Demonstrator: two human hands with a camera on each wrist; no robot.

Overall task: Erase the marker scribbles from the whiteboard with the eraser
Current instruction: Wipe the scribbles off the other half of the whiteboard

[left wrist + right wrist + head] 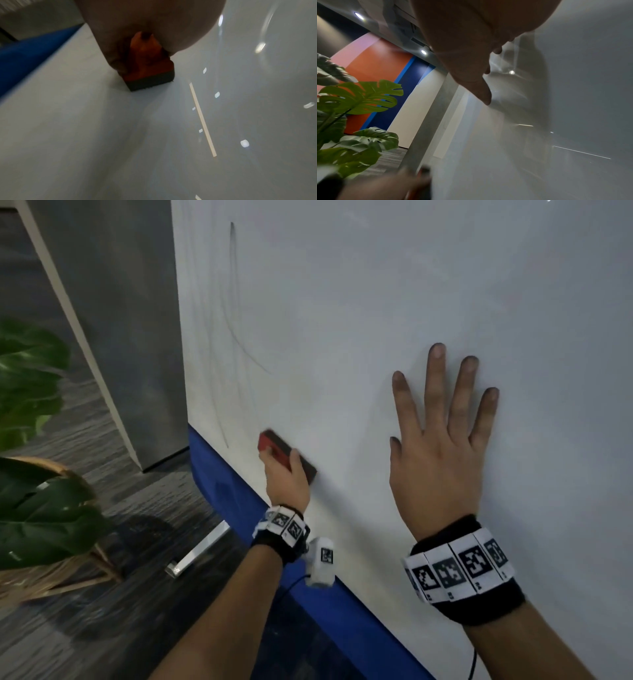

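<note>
A large whiteboard (376, 302) fills the head view, with faint grey marker scribbles (236, 320) left near its left edge. My left hand (286, 474) grips a red eraser (274, 445) with a dark felt pad and holds it flat against the board's lower left, just right of the lowest scribble. The left wrist view shows the eraser (149, 71) pad down on the whiteboard (102, 135) under my palm. My right hand (442, 440) lies flat on the board with its fingers spread, to the right of the eraser. In the right wrist view its thumb (479, 92) touches the whiteboard (573, 94).
A blue strip (233, 494) runs along the board's lower edge. Left of the board stand a grey panel (113, 320) and a big-leaved plant (30, 412) in a woven basket (51, 573). A metal foot (198, 549) lies on the dark floor.
</note>
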